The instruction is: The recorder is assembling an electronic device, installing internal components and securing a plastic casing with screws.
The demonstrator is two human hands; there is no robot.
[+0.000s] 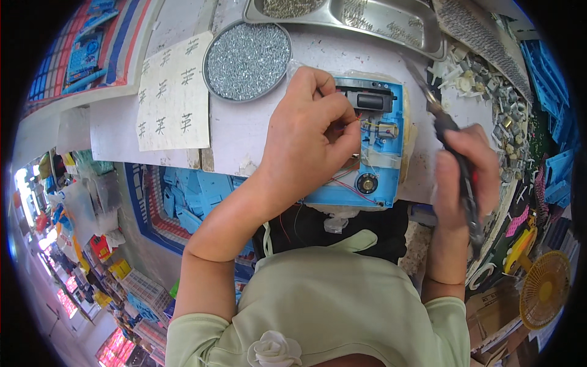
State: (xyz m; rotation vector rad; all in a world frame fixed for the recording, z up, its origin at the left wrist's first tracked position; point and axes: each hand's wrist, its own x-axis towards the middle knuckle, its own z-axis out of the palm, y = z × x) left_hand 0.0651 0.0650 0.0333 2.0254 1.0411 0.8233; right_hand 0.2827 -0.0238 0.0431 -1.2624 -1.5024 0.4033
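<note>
A blue plastic housing (384,194) lies on the worktable in front of me, its open inside facing up. It carries a black rectangular part (371,101), a small motor-like part (387,130), a round speaker (367,183) and thin red wires (350,188). My left hand (312,125) rests over the housing's left side, thumb and fingers pinched together near thin wires; what they hold is hidden. To the right of the housing, my right hand (471,168), somewhat blurred, grips a soldering iron (451,133) by its black handle. Its metal tip points up and away, apart from the housing.
A round tray of small silvery screws (247,61) stands beyond my left hand, beside a paper sheet with handwriting (174,95). Metal trays of small parts (391,43) line the back. Small metal parts (510,131) are heaped at right, near a yellow fan (544,290). Blue plastic pieces (192,192) fill a crate.
</note>
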